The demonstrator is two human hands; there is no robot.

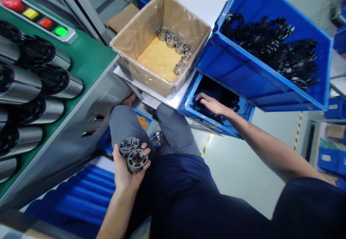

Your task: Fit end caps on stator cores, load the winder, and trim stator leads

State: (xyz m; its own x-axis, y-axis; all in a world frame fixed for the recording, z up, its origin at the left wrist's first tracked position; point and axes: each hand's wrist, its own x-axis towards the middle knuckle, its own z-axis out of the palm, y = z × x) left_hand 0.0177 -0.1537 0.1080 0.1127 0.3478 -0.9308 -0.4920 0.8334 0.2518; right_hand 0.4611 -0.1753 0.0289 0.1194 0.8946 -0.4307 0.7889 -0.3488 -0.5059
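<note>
My left hand [129,174] is closed around two grey slotted metal rings, held above my lap. The rear ring [129,146] leans against the front ring [137,160]. Over on the right, my right hand [211,103] reaches into the lower blue bin [193,111], its visible fingers stretched out and slightly bent. Dark parts [229,103] lie under and around that hand, poorly lit. I see nothing held in its fingers. Ahead, a plastic-lined cardboard box [143,33] contains several metal rings [172,41] in a line along its far and right sides, on a yellowish sheet.
A larger blue bin [259,76] full of black ring-like parts [273,48] overhangs the lower bin. To the left, several metal cylinders [54,111] with black ends stand on a green worktop [92,60], beside a button panel [40,19]. A metal bowl [156,138] sits between my legs.
</note>
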